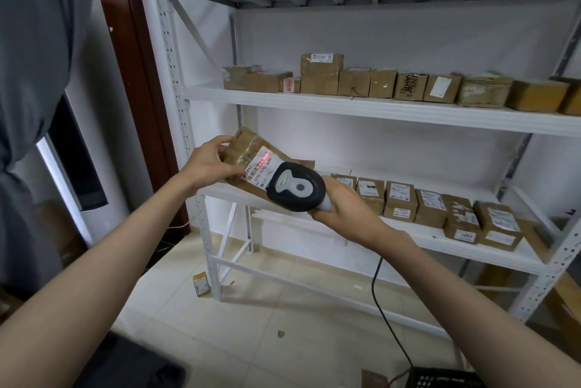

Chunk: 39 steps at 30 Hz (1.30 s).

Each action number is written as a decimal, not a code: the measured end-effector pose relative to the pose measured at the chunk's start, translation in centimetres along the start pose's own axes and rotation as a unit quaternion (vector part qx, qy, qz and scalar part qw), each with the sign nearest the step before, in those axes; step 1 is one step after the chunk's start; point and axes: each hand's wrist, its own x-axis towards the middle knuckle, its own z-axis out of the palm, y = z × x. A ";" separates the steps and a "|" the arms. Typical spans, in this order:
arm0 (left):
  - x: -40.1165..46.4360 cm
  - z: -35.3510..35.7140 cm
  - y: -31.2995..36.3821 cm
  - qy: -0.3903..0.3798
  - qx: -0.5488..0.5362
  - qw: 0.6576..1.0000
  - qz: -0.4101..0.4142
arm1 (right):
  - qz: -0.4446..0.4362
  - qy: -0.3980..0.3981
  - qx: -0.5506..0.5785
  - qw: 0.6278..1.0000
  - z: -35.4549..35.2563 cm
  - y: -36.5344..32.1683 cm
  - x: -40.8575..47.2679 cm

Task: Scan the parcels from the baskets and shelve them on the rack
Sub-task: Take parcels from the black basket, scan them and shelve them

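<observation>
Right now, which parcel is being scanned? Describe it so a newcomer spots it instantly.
Start at the white rack; in front of its lower shelf the left hand grips a flat brown taped parcel, tilted. Unlike the shelved boxes, its white label carries the scanner's red line; the right hand holds that scanner.

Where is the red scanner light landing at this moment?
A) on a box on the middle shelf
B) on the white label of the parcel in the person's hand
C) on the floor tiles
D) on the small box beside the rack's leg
B: the red glow shows on the white label of the parcel gripped by the left hand, with the scanner in the right hand aimed at it.
</observation>
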 end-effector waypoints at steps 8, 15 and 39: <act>0.2 -1.4 0.8 0.014 -0.061 0.998 -0.008 | 0.018 0.039 0.056 0.998 -1.2 -1.3 0.8; 1.5 -2.4 2.7 0.080 -0.137 0.987 -0.017 | 0.035 0.084 0.135 0.987 -4.8 -2.3 6.0; 21.6 1.2 20.1 0.136 -0.437 0.888 0.036 | -0.013 0.138 0.283 0.949 -22.9 0.3 29.2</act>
